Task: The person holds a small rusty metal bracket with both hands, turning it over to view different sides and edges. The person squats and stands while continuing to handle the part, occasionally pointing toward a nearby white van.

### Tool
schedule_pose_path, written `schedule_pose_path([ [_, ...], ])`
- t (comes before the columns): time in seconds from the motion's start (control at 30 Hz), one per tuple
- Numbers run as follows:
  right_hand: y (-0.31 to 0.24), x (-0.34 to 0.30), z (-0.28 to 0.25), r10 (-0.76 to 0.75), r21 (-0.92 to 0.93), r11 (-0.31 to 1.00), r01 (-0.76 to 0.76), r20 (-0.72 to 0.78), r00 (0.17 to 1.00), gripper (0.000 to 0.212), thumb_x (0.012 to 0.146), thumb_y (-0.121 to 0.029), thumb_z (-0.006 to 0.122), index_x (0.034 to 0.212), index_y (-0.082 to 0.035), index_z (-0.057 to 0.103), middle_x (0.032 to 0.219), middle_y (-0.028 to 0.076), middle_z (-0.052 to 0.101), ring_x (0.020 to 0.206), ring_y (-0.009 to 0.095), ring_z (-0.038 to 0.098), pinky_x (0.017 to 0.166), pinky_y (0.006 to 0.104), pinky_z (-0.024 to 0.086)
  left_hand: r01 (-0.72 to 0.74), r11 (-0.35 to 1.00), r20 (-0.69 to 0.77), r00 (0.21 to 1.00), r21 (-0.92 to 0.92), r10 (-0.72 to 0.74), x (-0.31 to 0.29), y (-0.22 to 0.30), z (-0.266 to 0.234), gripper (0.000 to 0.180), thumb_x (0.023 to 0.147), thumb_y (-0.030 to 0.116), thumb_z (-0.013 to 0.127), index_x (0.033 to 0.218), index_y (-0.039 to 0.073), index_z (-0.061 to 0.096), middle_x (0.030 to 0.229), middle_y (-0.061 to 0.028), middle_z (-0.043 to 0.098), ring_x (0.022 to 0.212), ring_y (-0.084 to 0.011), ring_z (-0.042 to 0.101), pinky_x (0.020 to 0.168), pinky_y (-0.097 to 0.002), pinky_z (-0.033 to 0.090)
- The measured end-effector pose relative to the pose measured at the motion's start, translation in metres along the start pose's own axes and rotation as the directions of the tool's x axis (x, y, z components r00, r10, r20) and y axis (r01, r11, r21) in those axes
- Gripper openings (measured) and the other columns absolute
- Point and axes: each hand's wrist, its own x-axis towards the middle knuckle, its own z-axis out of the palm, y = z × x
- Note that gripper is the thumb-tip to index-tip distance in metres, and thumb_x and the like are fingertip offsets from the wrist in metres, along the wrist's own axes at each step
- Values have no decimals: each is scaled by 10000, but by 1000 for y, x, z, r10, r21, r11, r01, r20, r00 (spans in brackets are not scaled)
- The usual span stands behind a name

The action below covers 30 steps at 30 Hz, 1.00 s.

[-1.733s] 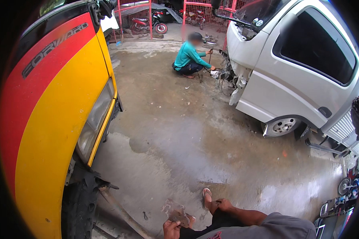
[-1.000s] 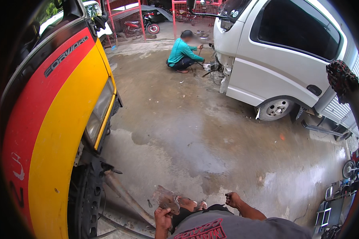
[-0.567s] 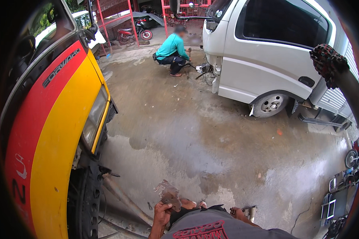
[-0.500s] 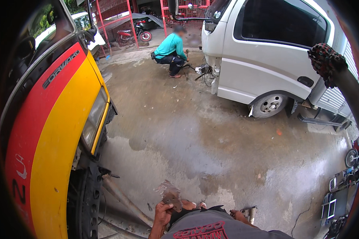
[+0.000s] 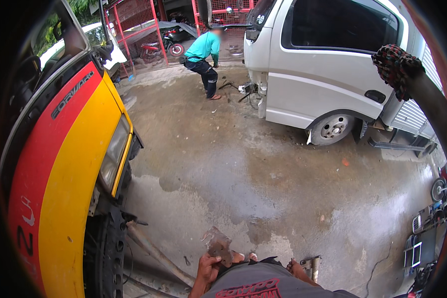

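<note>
At the bottom of the view, my left hand [image 5: 207, 269] pinches a flat brown metal plate [image 5: 220, 252] with small holes in it, thumb on its upper face. The plate is held in front of my body, above the wet concrete. My right hand [image 5: 297, 271] is low beside my grey shirt, near a short pale metal pipe piece [image 5: 315, 269]. Its fingers are too small and partly hidden to show whether they grip anything. My feet show just beyond the shirt's edge.
A red and yellow truck cab [image 5: 67, 164] stands close on my left, a long pipe [image 5: 159, 253] below it. Ahead right is a white truck [image 5: 328, 84]. A person in teal [image 5: 202, 47] bends by its front. A patterned cloth bundle [image 5: 397, 69] tops a dark bar at right.
The person in teal has risen from a squat to a bent stand. My left hand and the plate have shifted slightly right in view. The whole view has moved a little.
</note>
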Motion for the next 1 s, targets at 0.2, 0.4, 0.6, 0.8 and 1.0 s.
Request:
schedule_pose_path([
  [0.2,3,2,3,6,-32,999,-10,-115,993,358,1091,-416,441,951,-91,490,788,91,530,674,249,503,647,399,506,-13,1000,-40,999,-12,12,-12,-3,-2,526,819,-20,605,1328,-120,518,1224,-249,671,1111,-355,684,979,-477,561],
  [0.4,9,12,-3,1,-120,993,-11,-86,996,350,1077,-417,470,992,-78,493,873,134,580,759,286,582,717,451,562,-18,1000,-57,998,-17,17,-19,-5,-5,485,814,-31,603,1288,-120,549,1188,-220,689,1068,-327,703,968,-465,570],
  [0.6,16,34,-16,-88,-182,981,72,-83,993,259,1070,-301,508,943,-77,535,847,106,572,737,264,579,682,429,554,-41,997,-97,995,-67,35,-24,-4,16,378,815,-54,605,1183,-135,587,1053,-207,714,924,-317,733,871,-453,616],
  [0.8,19,34,-20,-12,-186,982,-4,-80,997,162,1055,-184,490,940,-88,553,789,71,553,673,225,551,604,394,505,-20,998,-81,997,-60,15,-33,-9,5,436,809,-47,597,1235,-133,560,1112,-212,700,987,-321,716,914,-453,595],
  [1.0,-20,44,17,-159,-458,881,120,-48,986,158,1022,-231,530,986,-85,578,734,96,605,540,201,534,490,376,463,-22,999,-36,999,-38,20,-25,-20,1,555,810,-37,583,1348,-135,492,1269,-270,646,1151,-358,664,1021,-479,536],
])
